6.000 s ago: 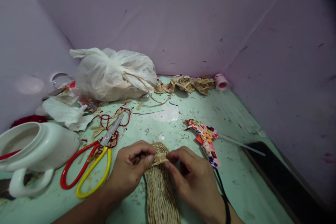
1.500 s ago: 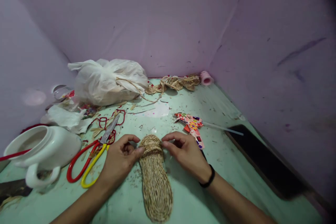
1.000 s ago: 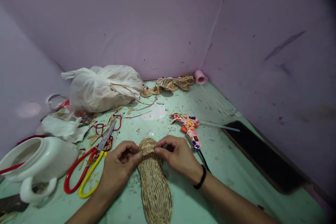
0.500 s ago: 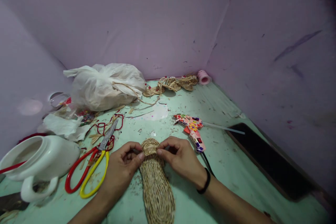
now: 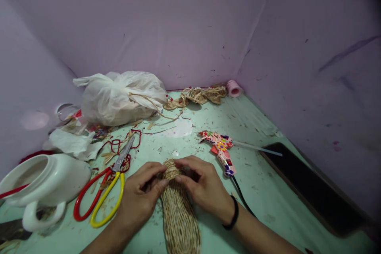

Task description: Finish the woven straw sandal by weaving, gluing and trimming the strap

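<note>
A long sole-shaped piece of coiled straw cord (image 5: 181, 218) lies on the table, its narrow end away from me. At that far end a short woven strip (image 5: 172, 172) crosses over the piece. My left hand (image 5: 145, 186) pinches the left side of this end between thumb and fingers. From the right, my right hand (image 5: 205, 184) grips the same end, thumb on top of the strip and fingers at the far edge. A black band circles my right wrist. The undersides of the fingertips are hidden.
Red-and-yellow scissors (image 5: 111, 182) lie left of my left hand, by a tipped white mug (image 5: 56, 178). A flower-patterned glue gun (image 5: 220, 149) with a glue stick and a dark phone-like slab (image 5: 309, 186) are at right. A plastic bag (image 5: 122, 97) and straw pieces (image 5: 199, 95) stand behind.
Both hands have closed in on the far end of the straw piece, my right fingers now reaching over its far edge. The view has shifted slightly.
</note>
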Demonstrator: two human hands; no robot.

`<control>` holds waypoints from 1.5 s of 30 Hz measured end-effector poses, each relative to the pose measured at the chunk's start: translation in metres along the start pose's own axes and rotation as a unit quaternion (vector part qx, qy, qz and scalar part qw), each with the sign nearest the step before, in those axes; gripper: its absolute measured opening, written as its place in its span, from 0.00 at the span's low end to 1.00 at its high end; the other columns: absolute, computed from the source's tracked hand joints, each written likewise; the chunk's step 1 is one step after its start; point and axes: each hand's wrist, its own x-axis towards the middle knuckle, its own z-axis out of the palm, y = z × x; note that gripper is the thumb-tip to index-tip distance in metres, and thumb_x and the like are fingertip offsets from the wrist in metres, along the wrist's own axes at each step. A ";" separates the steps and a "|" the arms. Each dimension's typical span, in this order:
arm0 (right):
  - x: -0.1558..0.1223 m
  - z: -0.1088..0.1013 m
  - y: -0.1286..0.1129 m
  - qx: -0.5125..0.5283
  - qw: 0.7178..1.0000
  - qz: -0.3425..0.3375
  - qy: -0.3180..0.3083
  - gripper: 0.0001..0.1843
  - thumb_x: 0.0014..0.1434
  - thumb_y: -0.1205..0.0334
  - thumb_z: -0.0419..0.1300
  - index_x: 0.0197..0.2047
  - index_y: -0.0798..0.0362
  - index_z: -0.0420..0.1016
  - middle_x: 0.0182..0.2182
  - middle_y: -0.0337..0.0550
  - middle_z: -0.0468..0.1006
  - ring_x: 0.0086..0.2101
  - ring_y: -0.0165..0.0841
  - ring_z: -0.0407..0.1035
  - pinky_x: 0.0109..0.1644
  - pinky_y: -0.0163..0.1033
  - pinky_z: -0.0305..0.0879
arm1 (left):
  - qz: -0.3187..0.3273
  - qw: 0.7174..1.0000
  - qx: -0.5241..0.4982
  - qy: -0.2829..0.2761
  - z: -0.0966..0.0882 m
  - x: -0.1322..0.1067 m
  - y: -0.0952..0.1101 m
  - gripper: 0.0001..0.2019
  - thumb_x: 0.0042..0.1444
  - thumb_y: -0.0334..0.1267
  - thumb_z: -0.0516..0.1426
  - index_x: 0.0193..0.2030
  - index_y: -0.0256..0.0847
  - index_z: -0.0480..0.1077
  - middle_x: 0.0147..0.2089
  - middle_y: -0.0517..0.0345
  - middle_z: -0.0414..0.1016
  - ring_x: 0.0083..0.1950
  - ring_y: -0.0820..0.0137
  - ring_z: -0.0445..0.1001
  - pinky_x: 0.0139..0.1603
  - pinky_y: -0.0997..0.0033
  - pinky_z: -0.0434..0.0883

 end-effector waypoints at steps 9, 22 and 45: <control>0.001 0.000 -0.001 0.011 1.000 -0.005 -0.001 0.10 0.51 0.72 0.60 0.36 0.51 0.76 0.34 0.42 0.76 0.36 0.31 0.70 0.40 0.37 0.66 | 0.041 0.999 0.012 -0.006 0.002 0.000 0.000 0.06 0.50 0.35 0.57 0.33 0.38 0.74 0.35 0.53 0.73 0.34 0.70 0.73 0.30 0.76 0.70; 0.000 0.001 0.001 0.014 1.000 -0.010 -0.001 0.09 0.52 0.71 0.58 0.36 0.51 0.75 0.34 0.43 0.76 0.36 0.31 0.70 0.41 0.38 0.66 | 0.054 0.998 0.005 0.010 0.005 0.000 0.001 0.04 0.50 0.33 0.57 0.32 0.38 0.72 0.33 0.54 0.73 0.33 0.71 0.73 0.28 0.77 0.69; 0.001 0.001 0.000 0.019 1.000 -0.011 0.002 0.08 0.52 0.72 0.58 0.35 0.53 0.75 0.33 0.43 0.76 0.35 0.32 0.70 0.40 0.37 0.66 | 0.080 0.997 0.006 0.007 0.004 -0.001 -0.001 0.03 0.51 0.32 0.56 0.32 0.38 0.72 0.33 0.55 0.72 0.33 0.72 0.72 0.29 0.77 0.69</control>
